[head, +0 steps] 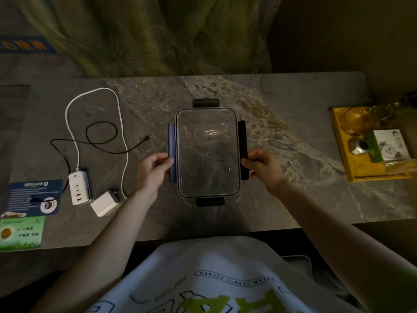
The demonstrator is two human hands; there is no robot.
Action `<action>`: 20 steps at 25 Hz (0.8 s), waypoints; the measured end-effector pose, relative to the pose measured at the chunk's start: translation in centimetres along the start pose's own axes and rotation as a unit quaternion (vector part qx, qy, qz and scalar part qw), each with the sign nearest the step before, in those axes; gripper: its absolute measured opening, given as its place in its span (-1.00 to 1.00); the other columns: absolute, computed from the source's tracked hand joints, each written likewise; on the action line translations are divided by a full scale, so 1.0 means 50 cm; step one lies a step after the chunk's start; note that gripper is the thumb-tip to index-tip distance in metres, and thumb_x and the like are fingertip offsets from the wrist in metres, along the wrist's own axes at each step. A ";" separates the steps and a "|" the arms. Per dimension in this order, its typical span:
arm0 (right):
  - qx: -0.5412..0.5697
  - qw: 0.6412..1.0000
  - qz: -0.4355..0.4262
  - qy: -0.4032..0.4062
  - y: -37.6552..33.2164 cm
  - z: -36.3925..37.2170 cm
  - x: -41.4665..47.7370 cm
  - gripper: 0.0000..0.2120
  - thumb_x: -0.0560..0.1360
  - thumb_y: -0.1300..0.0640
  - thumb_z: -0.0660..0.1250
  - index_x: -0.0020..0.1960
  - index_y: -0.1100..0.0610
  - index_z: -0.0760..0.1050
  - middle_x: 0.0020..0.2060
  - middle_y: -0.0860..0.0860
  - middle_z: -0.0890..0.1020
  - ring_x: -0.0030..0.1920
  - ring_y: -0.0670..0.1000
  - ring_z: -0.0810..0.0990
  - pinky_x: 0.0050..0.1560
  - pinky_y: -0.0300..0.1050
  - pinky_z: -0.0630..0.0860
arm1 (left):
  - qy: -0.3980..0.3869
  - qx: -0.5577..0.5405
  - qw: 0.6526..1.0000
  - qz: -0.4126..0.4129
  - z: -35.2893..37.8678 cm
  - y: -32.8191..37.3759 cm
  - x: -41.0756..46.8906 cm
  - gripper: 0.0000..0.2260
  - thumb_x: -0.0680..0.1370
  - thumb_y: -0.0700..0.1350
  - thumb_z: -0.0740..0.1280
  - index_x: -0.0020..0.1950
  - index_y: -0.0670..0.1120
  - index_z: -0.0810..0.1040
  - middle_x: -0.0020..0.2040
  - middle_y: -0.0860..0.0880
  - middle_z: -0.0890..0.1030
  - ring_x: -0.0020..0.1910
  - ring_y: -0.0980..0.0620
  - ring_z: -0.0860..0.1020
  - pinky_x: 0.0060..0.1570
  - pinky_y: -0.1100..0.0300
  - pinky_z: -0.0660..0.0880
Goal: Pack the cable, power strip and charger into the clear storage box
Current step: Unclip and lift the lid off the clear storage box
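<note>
Left hand (155, 164) and right hand (259, 162) each pinch 1 side latch (172, 152) of the clear storage box (207, 152), lid on, to unclip it.

Item count, desk surface

One clear storage box (207, 152) with four latches; one power strip (79, 187); one charger (104, 205); two cables, one white (71, 129), one black (101, 144); two printed cards (33, 197); one yellow tray (358, 168); two hands (155, 168).

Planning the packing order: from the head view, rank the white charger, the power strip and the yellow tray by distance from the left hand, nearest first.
1. White charger, just left of the left hand.
2. Power strip, further left, beside the charger.
3. Yellow tray, far right edge of the table.
</note>
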State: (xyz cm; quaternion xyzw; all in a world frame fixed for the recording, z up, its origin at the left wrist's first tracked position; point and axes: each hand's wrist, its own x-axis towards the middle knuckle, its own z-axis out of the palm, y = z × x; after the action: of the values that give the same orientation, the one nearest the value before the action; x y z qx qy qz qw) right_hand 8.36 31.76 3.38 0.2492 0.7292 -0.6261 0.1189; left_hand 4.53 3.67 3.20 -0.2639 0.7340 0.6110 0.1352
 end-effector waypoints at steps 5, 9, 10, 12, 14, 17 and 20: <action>-0.004 0.998 -0.053 0.039 -0.041 0.014 -0.008 -0.87 0.50 0.30 0.36 -0.17 0.22 0.42 -0.27 0.15 0.56 -0.29 -0.01 0.58 -0.30 -0.12 0.54 | 0.051 0.021 0.995 0.088 0.021 0.042 -0.029 -0.90 0.51 -0.18 0.40 0.00 -0.02 0.56 -0.17 0.11 0.58 -0.17 0.19 0.52 -0.12 0.33 0.47; -0.050 0.992 -0.097 0.064 -0.059 0.022 -0.018 -0.84 0.48 0.26 0.39 -0.19 0.19 0.40 -0.27 0.18 0.64 -0.30 0.07 0.63 -0.29 -0.11 0.55 | 0.063 0.059 0.981 0.176 0.030 0.062 -0.048 -0.92 0.52 -0.19 0.39 -0.02 -0.06 0.56 -0.17 0.12 0.58 -0.16 0.23 0.55 -0.17 0.50 0.45; -0.056 0.989 -0.110 0.077 -0.063 0.024 -0.020 -0.83 0.47 0.24 0.40 -0.19 0.15 0.41 -0.27 0.13 0.64 -0.28 0.06 0.63 -0.30 -0.14 0.55 | 0.068 0.067 0.976 0.196 0.032 0.067 -0.054 -0.92 0.52 -0.19 0.39 -0.01 -0.06 0.55 -0.17 0.13 0.58 -0.15 0.24 0.55 -0.16 0.52 0.44; -0.036 0.986 -0.131 0.096 -0.072 0.027 -0.026 -0.84 0.45 0.25 0.42 -0.17 0.09 0.44 -0.27 0.03 0.62 -0.26 -0.02 0.61 -0.31 -0.18 0.53 | 0.080 0.067 0.967 0.232 0.036 0.073 -0.066 -0.92 0.52 -0.19 0.38 0.00 -0.08 0.54 -0.17 0.10 0.59 -0.16 0.23 0.57 -0.16 0.51 0.45; -0.004 0.983 -0.153 0.104 -0.088 0.028 -0.029 -0.88 0.45 0.25 0.41 -0.08 0.12 0.49 -0.21 0.02 0.62 -0.22 -0.07 0.60 -0.30 -0.17 0.52 | 0.090 0.052 0.960 0.260 0.038 0.078 -0.070 -0.91 0.52 -0.19 0.38 0.00 -0.07 0.54 -0.12 0.00 0.61 -0.14 0.17 0.59 -0.13 0.46 0.48; 0.035 0.981 -0.159 0.107 -0.107 0.021 -0.026 -0.80 0.49 0.21 0.34 0.11 0.06 0.53 -0.11 -0.04 0.65 -0.18 -0.12 0.59 -0.19 -0.21 0.51 | 0.084 0.015 0.963 0.255 0.043 0.086 -0.074 -0.89 0.52 -0.20 0.38 0.01 -0.06 0.53 -0.12 0.06 0.62 -0.13 0.26 0.61 -0.09 0.42 0.51; 0.020 0.981 -0.168 0.092 -0.119 0.009 -0.024 -0.70 0.54 0.14 0.32 0.27 0.01 0.50 -0.05 0.00 0.68 -0.09 -0.06 0.64 -0.08 -0.16 0.60 | 0.068 -0.001 0.968 0.244 0.041 0.092 -0.077 -0.88 0.51 -0.21 0.39 0.02 -0.05 0.53 -0.12 0.15 0.61 -0.15 0.32 0.60 -0.07 0.38 0.51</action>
State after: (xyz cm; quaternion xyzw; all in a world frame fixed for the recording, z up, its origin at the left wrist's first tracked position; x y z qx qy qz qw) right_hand 6.28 30.52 8.99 0.1813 0.7559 -0.6261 -0.0605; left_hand 4.90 7.01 8.54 -0.1180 0.7831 0.6068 -0.0680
